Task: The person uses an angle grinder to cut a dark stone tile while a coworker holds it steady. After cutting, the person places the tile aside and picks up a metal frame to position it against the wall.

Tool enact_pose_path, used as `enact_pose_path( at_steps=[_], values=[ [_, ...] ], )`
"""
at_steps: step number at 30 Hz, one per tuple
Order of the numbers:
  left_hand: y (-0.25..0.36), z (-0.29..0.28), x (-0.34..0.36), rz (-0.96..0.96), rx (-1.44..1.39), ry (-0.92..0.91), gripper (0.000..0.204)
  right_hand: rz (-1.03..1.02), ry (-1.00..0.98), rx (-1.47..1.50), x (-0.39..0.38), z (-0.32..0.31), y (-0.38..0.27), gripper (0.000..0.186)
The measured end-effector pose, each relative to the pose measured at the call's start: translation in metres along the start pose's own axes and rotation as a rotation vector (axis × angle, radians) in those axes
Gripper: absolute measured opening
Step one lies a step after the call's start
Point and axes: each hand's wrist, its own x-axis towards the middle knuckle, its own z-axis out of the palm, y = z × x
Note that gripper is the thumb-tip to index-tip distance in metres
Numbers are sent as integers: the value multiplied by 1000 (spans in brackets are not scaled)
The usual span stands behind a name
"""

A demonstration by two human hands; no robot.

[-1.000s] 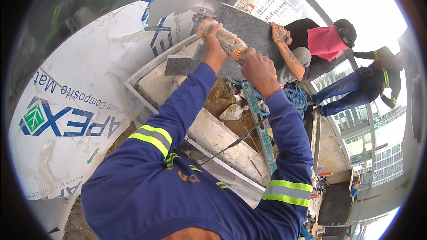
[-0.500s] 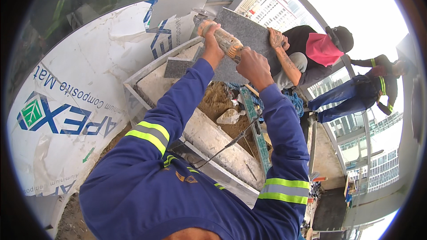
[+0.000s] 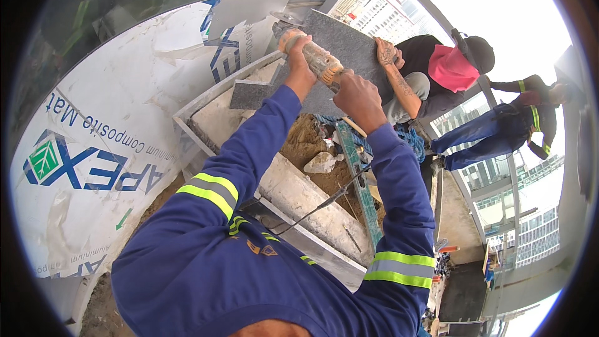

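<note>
Both my hands hold an angle grinder (image 3: 321,65), dusty and orange. My left hand (image 3: 301,65) is closed round its front body, near the head. Farther back, my right hand (image 3: 360,97) wraps the rear end, where the cord (image 3: 331,198) hangs down toward me. The grinder's round disc (image 3: 288,19) is by the left edge of a dark grey stone slab (image 3: 349,47); whether it touches cannot be told. A co-worker's tattooed hand (image 3: 387,53) rests on the slab's right edge. A notched piece of the same grey stone (image 3: 251,95) lies below my left wrist.
A low concrete-walled trough (image 3: 312,206) with soil and rubble runs below my arms. A green metal level-like bar (image 3: 360,181) leans across it. White printed panels (image 3: 93,150) stand at left. A crouching co-worker (image 3: 430,75) is at right; another person (image 3: 505,128) stands behind.
The grinder and my hands have shifted very slightly to the right. The cord has swung a little. The co-worker's hand stays on the slab.
</note>
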Motion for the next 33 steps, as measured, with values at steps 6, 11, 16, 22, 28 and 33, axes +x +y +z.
enact_pose_path(
  at_steps=[6,11,16,22,28,33],
  values=[
    [10,-9,22,-6,-6,-38,49,-52,17,-4,11,-3,-8,20],
    [8,-6,16,-34,-3,15,48,8,-14,-14,12,6,-5,20],
    [14,-3,6,67,16,-54,50,3,4,0,2,-4,-12,22],
    [14,16,10,33,19,-30,51,0,2,11,11,-16,-4,22],
    [1,17,-3,47,11,-7,49,21,-11,2,3,-8,6,22],
    [-1,13,-7,82,-1,-23,47,3,-17,9,-2,-12,8,26]
  ],
)
